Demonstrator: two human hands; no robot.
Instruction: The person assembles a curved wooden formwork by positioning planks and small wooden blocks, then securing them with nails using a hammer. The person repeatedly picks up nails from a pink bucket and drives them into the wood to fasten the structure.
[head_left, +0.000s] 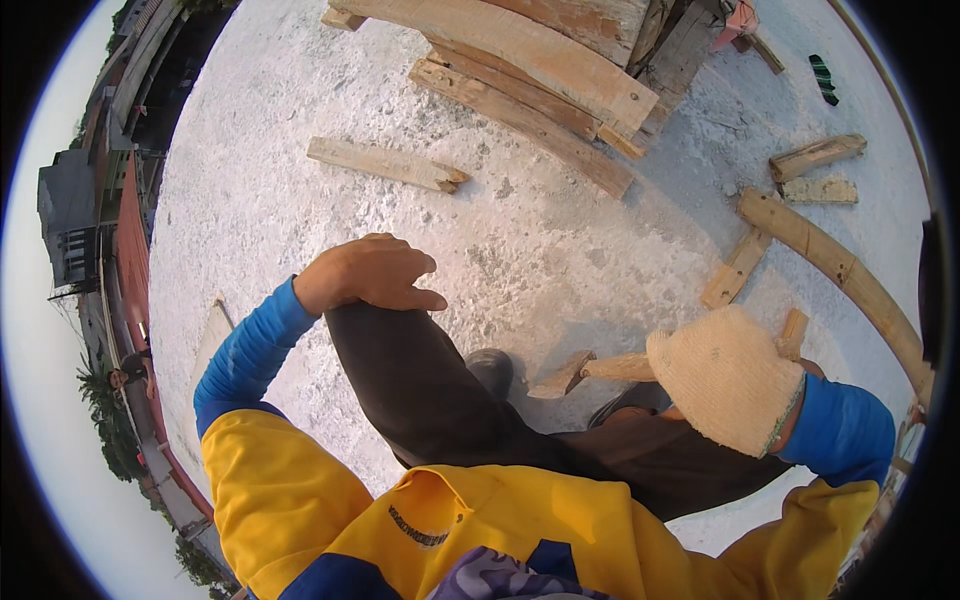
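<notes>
stacked weathered planks (540, 60), a lone short board (385, 163), a curved beam (835, 265) on white rough ground (270, 210)

An outdoor rooftop worksite: rough concrete slab (560, 270) strewn with timber planks (530, 70).

left hand (365, 275): bare, no glove
right hand (728, 378): cream knitted glove, green-flecked cuff edge
sleeves (250, 345): bright blue
vest (300, 500): yellow, navy trim at the neck
trousers (420, 385): dark brown
shoe (492, 370): grey
roof surface (300, 215): mottled white
planks (520, 60): pale tan, reddish streaks
curved timber (835, 265): light brown
</notes>
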